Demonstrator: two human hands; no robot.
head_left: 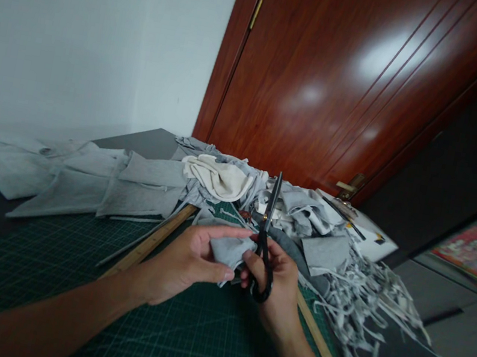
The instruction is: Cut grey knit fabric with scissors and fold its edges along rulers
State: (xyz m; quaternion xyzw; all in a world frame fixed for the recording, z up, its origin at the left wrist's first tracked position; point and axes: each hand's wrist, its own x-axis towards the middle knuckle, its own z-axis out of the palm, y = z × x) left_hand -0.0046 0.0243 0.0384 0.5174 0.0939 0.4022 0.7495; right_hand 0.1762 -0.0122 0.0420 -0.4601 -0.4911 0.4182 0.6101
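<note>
Over a green cutting mat [176, 332], both my hands meet around a small folded piece of light grey fabric [229, 251]. My left hand [188, 261] pinches it between the thumb below and the fingers above. My right hand [277, 276] grips black-handled scissors [270, 208], their blades together and pointing up, away from me. The right thumb and fingertips also touch the fabric's right edge. Part of the fabric and some right fingers are hidden behind the handles.
Grey cloth pieces [151, 179] lie at left, with a cream cloth [218, 176] at the back. Thin fabric strips [368, 304] heap at right. Wooden rulers [159, 238] rest on the mat at both sides. Behind stand a white wall [85, 25] and a brown door [327, 84].
</note>
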